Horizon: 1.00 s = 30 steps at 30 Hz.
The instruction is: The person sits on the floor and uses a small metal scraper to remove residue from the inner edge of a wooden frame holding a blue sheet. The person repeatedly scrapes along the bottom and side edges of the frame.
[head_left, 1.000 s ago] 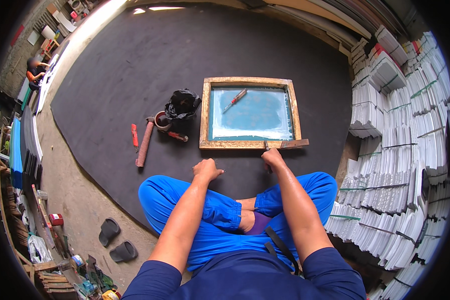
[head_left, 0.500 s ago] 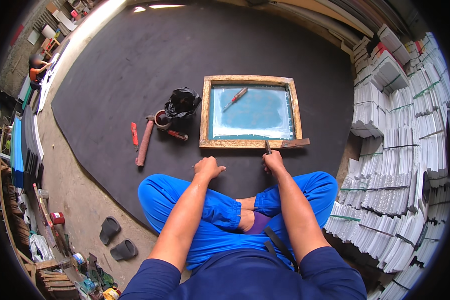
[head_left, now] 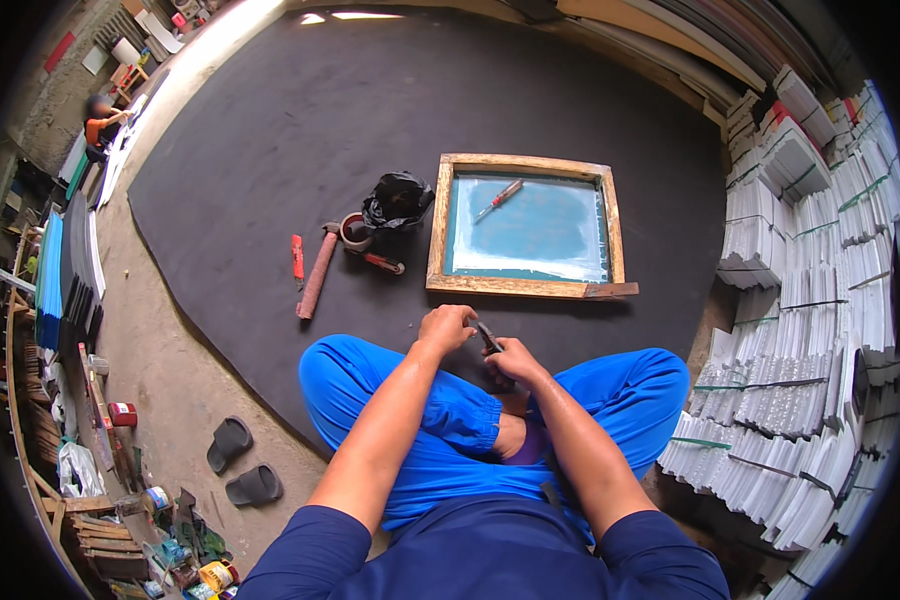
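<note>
Over the crossed, blue-trousered legs (head_left: 365,385), I saw a dark, plier-like tool (head_left: 487,335), narrow-tipped and slanting up to the left, in the closed fingers of the right hand (head_left: 513,362). The left hand (head_left: 447,326) was curled just beside that tip, though I couldn't tell whether it held anything. Beyond, a worn wooden frame (head_left: 439,225) lay on the black mat (head_left: 250,160).

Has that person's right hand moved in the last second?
Yes: the right hand has moved down and left in the view, away from the wooden frame.
</note>
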### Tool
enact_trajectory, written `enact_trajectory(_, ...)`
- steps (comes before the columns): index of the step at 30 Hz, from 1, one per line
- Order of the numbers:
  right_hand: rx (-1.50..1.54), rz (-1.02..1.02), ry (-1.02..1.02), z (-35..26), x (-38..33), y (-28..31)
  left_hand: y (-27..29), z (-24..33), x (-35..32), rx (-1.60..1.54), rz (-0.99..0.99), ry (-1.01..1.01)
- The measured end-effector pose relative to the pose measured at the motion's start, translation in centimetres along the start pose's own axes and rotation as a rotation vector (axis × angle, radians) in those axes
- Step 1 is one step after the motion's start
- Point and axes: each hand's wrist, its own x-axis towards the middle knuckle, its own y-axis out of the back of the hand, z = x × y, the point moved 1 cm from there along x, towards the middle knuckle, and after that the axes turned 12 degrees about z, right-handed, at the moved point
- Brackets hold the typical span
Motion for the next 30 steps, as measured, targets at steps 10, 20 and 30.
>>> enact_trajectory(10,0.035,-0.111,-0.07,1.5,1.8,-1.1,0.4,0.0,0.2,0.152,-0.093,0.149)
enact_trajectory(20,0.19,0.275,-0.08,2.0,2.6,5.1,1.2,-0.3,0.0,0.417,-0.233,0.309)
enact_trajectory(30,0.132,0.454,-0.166,-0.5,3.8,10.0,1.2,0.2,-0.3,0.344,-0.209,0.322)
